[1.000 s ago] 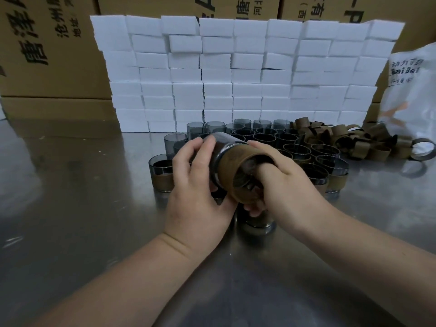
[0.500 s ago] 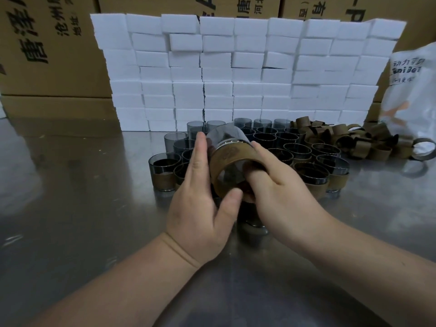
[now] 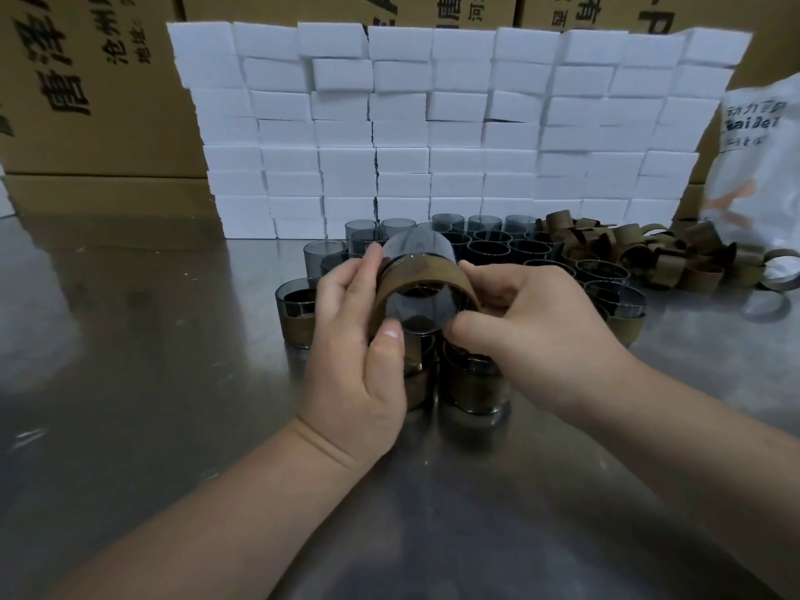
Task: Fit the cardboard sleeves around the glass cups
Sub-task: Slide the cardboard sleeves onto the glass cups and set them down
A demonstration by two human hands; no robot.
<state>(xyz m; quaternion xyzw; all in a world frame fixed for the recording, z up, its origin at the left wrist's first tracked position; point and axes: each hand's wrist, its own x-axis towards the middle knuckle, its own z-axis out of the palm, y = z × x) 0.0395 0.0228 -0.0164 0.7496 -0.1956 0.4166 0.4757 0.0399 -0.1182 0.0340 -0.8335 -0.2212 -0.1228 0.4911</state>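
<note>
A smoky grey glass cup (image 3: 417,249) lies on its side in the air above the table, its round end facing me. A brown cardboard sleeve (image 3: 422,277) circles it. My left hand (image 3: 361,335) grips the sleeve and cup from the left, thumb under the rim. From the right, my right hand (image 3: 532,313) pinches the sleeve's edge. Several sleeved cups (image 3: 474,383) stand just below my hands. Behind them stand several bare grey cups (image 3: 489,249).
A loose heap of brown sleeves (image 3: 640,253) lies at the right, next to a white plastic bag (image 3: 762,175). A wall of white foam blocks (image 3: 433,123) stands behind the cups, with large cardboard cartons (image 3: 86,80) behind it. The steel table (image 3: 130,361) stretches left and toward me.
The cup has turned so its round end faces me more squarely. My left thumb has moved under the rim, and my right fingers have shifted to the sleeve's right edge.
</note>
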